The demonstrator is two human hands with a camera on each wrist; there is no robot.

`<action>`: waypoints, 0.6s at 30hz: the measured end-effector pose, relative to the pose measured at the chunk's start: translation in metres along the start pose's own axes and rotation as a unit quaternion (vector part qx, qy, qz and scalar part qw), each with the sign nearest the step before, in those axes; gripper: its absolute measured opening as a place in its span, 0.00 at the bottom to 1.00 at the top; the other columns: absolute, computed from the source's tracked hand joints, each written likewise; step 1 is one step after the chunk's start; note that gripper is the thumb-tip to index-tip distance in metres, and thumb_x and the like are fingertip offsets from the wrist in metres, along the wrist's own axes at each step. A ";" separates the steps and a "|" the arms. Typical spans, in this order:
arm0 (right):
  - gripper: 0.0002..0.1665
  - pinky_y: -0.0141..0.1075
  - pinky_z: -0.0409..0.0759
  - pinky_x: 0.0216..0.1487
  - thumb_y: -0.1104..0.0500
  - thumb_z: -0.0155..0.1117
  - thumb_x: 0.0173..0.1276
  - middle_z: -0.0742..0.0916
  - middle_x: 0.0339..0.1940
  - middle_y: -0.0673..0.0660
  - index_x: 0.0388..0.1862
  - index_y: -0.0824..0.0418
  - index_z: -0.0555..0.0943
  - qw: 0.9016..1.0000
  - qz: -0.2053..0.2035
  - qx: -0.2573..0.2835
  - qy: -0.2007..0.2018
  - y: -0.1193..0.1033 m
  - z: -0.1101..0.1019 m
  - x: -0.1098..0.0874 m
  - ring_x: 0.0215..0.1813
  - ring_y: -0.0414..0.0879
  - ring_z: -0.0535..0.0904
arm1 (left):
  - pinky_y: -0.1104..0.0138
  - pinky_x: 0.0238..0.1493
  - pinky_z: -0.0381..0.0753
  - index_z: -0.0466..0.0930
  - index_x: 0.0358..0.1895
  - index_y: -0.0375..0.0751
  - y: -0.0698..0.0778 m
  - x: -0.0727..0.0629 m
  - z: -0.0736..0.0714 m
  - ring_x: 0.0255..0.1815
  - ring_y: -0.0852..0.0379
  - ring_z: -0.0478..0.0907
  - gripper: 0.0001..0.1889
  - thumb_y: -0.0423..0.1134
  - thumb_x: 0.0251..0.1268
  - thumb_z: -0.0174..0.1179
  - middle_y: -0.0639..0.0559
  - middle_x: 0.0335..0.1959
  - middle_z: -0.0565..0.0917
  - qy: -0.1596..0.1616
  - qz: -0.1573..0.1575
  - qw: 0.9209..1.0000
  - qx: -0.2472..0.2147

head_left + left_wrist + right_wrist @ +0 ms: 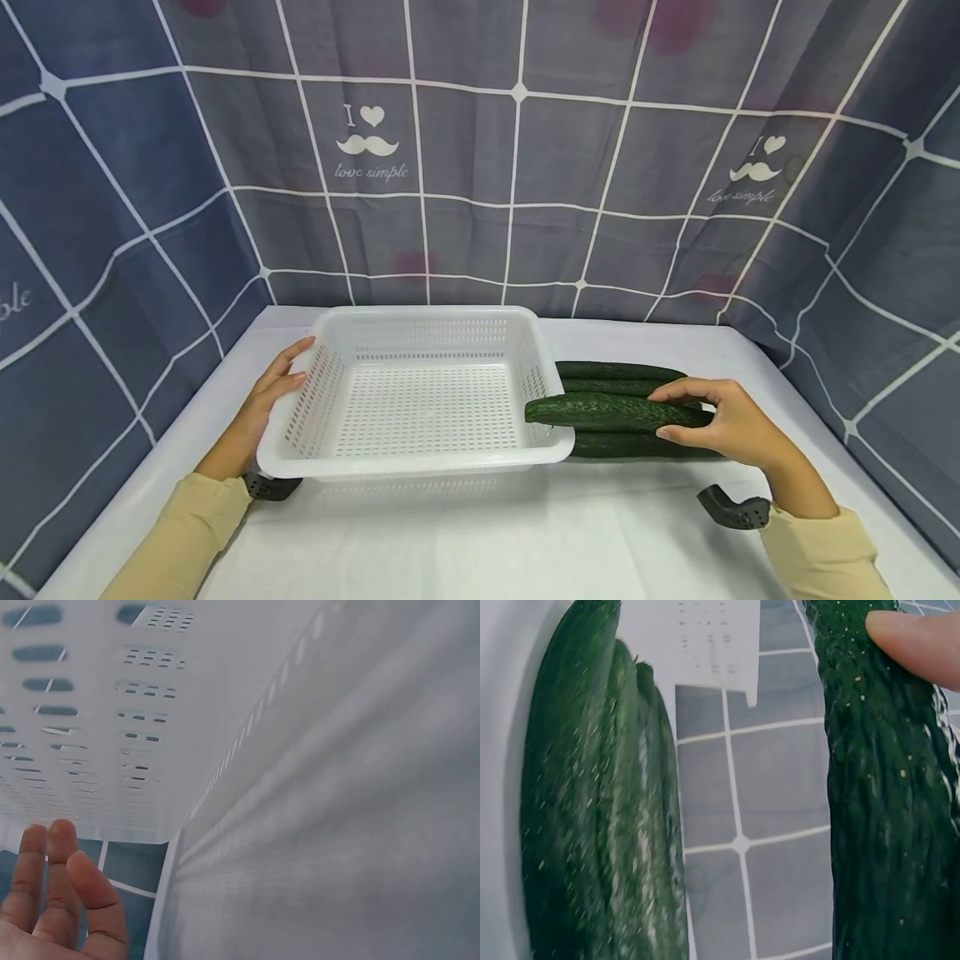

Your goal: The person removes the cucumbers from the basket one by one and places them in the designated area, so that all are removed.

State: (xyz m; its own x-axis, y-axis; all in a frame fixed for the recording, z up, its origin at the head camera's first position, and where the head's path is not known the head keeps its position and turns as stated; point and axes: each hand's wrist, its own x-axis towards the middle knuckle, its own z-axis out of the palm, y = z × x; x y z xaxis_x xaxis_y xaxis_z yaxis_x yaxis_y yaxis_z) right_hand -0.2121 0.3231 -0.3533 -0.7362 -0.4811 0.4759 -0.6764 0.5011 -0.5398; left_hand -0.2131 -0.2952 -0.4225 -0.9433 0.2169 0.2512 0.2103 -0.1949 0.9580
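Observation:
My right hand (731, 421) pinches the right end of a dark green cucumber (592, 410) between thumb and fingers. Its other end overlaps the right rim of a white plastic basket (420, 463) in the head view. Seen from the right wrist, the held cucumber (892, 817) is apart from the other cucumbers (600, 795), which lie side by side on the table. My left hand (258, 408) rests at the basket's left side, fingertips by the rim. Straight or slightly bent fingers (60, 877) show near the perforated wall in the left wrist view.
A white cloth (480, 533) covers the table. Grey curtains with white grid lines (465, 158) enclose it at the back and both sides. The basket's perforated floor (423, 408) shows no cucumber on it. Black wrist mounts (735, 510) are strapped near both sleeves.

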 end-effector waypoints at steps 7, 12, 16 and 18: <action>0.26 0.21 0.75 0.53 0.75 0.84 0.50 0.91 0.48 0.37 0.48 0.59 0.91 1.000 0.024 0.017 -0.002 0.009 -0.008 -0.017 0.50 0.30 0.84 | 0.65 0.44 0.87 0.68 0.79 0.67 -0.001 0.000 -0.001 0.51 0.59 0.84 0.27 0.33 0.88 0.40 0.56 0.64 0.78 -0.009 0.009 1.000 -0.010; 0.27 0.21 0.75 0.53 0.77 0.83 0.48 0.91 0.48 0.37 0.47 0.59 0.92 0.999 0.033 0.028 0.002 0.017 -0.014 -0.030 0.49 0.30 0.84 | 0.65 0.45 0.86 0.67 0.79 0.68 -0.001 -0.001 -0.001 0.51 0.59 0.83 0.27 0.35 0.89 0.42 0.58 0.64 0.78 0.005 -0.009 1.000 0.010; 0.28 0.22 0.77 0.51 0.80 0.82 0.47 0.91 0.47 0.38 0.47 0.60 0.91 0.998 0.030 0.046 -0.002 0.024 -0.018 -0.039 0.48 0.31 0.85 | 0.65 0.44 0.86 0.67 0.79 0.69 -0.001 0.000 -0.001 0.51 0.59 0.83 0.27 0.35 0.89 0.41 0.58 0.64 0.78 0.011 -0.015 1.000 0.009; 0.29 0.22 0.78 0.51 0.81 0.81 0.46 0.91 0.48 0.38 0.47 0.60 0.91 0.998 0.028 0.056 -0.006 0.027 -0.019 -0.044 0.48 0.31 0.85 | 0.65 0.44 0.86 0.67 0.79 0.68 -0.001 0.000 0.000 0.51 0.59 0.83 0.27 0.35 0.89 0.41 0.58 0.65 0.78 0.010 -0.012 1.000 0.005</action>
State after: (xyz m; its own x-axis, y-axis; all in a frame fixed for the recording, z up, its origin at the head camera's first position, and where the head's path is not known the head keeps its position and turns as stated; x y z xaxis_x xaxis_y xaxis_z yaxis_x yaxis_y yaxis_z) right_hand -0.1988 0.3714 -0.3757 -0.7721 -0.4630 0.4354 -0.6271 0.4438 -0.6401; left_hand -0.2131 -0.2952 -0.4235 -0.9530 0.2030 0.2250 0.1897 -0.1795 0.9653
